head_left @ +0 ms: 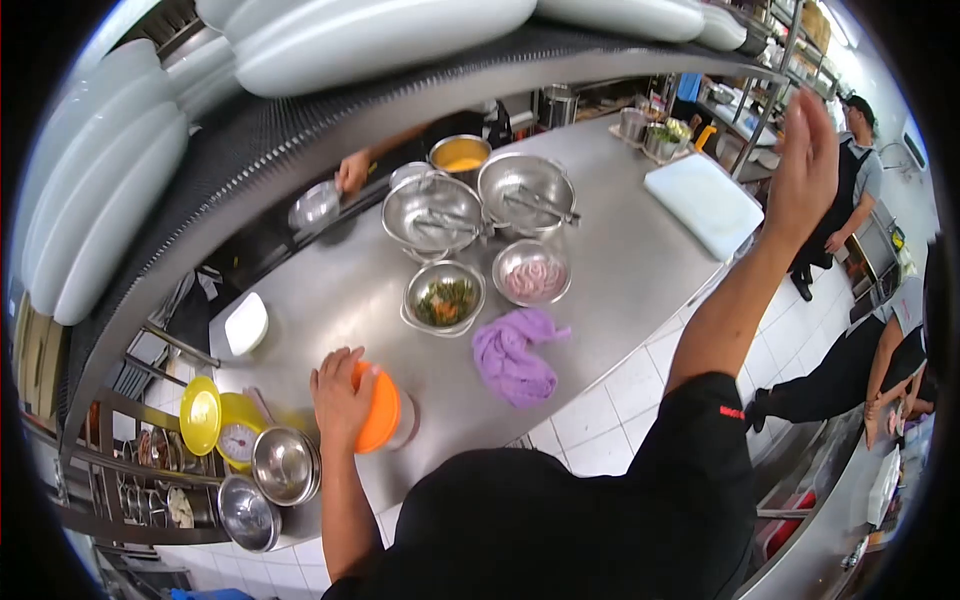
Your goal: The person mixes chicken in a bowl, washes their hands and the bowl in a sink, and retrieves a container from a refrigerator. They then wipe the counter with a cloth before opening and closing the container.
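Note:
My left hand rests on the orange lid of a pale round container, its fingers spread over the lid's left side. My right hand is raised well above the counter at the right, fingers stretched out and nothing in them. Beyond the container lies a crumpled purple cloth. Next to the cloth are a metal bowl of chopped greens and a bowl of sliced pinkish onion. Behind these stand two larger metal bowls, a left one and a right one, with tongs lying across them.
A white cutting board lies at the counter's right edge. Stacked white plates fill the overhead shelf. Metal bowls and a yellow scale stand at the left. Across the counter, another person's hand holds a pan; two people stand at the right.

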`<move>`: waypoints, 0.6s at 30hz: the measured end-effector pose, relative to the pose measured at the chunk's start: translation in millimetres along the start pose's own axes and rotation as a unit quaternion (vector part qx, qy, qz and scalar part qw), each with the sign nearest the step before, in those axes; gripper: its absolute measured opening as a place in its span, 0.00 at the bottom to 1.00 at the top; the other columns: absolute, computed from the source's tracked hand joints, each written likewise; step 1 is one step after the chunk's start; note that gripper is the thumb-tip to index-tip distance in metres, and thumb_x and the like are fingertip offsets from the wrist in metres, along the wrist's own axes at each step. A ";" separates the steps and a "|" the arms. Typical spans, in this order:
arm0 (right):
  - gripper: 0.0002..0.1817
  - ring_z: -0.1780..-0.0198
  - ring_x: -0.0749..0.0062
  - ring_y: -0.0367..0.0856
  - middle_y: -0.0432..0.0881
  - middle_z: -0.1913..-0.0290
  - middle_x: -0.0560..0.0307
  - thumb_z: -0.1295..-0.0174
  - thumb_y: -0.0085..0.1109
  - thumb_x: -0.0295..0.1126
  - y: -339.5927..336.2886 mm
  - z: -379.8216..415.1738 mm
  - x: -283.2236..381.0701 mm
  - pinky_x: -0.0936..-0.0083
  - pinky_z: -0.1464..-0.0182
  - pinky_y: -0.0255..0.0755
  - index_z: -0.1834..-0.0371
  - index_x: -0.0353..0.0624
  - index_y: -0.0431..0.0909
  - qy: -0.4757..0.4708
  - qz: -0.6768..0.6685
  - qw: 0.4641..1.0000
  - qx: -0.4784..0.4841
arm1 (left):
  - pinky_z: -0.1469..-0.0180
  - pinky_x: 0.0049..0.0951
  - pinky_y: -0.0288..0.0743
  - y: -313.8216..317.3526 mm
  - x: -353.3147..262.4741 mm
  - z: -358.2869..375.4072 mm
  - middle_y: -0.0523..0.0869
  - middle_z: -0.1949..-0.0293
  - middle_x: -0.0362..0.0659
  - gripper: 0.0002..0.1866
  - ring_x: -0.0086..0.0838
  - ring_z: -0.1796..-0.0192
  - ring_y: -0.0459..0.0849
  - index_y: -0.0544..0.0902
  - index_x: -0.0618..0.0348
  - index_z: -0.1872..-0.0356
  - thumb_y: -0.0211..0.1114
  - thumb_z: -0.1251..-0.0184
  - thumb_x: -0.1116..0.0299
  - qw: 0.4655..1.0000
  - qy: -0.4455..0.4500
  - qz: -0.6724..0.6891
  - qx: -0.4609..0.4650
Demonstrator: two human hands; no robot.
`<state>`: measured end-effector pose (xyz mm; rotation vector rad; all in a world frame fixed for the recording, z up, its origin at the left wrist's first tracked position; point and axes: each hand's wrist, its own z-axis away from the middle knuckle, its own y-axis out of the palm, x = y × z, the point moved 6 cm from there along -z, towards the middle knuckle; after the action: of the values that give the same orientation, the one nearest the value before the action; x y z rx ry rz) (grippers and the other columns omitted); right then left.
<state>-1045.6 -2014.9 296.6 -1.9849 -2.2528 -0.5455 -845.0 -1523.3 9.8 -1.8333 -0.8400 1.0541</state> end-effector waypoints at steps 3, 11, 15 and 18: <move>0.28 0.43 0.63 0.82 0.84 0.44 0.51 0.35 0.59 0.52 43.6 -85.0 -55.6 0.69 0.40 0.70 0.34 0.53 0.76 -0.037 0.130 0.988 0.077 | 0.29 0.56 0.57 0.7 0.2 -1.6 0.80 0.40 0.48 0.24 0.42 0.33 0.73 0.82 0.52 0.43 0.61 0.33 0.48 1.000 0.001 0.006 0.006; 0.25 0.37 0.50 0.76 0.75 0.36 0.41 0.28 0.44 0.43 235.3 -208.0 -332.8 0.64 0.33 0.66 0.35 0.39 0.74 -0.236 0.415 0.702 0.528 | 0.26 0.53 0.52 -0.2 4.1 3.3 0.79 0.39 0.47 0.27 0.40 0.32 0.72 0.81 0.49 0.41 0.57 0.33 0.43 1.000 -0.026 0.014 0.009; 0.22 0.35 0.52 0.75 0.73 0.34 0.40 0.26 0.41 0.34 283.2 -242.7 -406.2 0.66 0.31 0.65 0.35 0.34 0.73 -0.305 0.443 0.620 0.571 | 0.26 0.53 0.52 4.2 8.9 3.1 0.79 0.39 0.47 0.28 0.40 0.32 0.72 0.82 0.50 0.42 0.58 0.34 0.42 0.999 -0.028 0.008 -0.016; 0.20 0.36 0.51 0.75 0.75 0.36 0.41 0.28 0.44 0.31 301.6 -231.1 -361.2 0.64 0.33 0.67 0.37 0.36 0.74 -0.356 0.440 0.632 0.529 | 0.26 0.53 0.53 2.8 9.2 6.9 0.79 0.39 0.47 0.28 0.40 0.32 0.72 0.82 0.51 0.43 0.57 0.34 0.42 0.999 -0.031 0.011 -0.021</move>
<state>-735.2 -2402.0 466.0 -2.1817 -0.8189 1.4866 -846.9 -1514.4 2.2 -1.8568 -0.8853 1.1199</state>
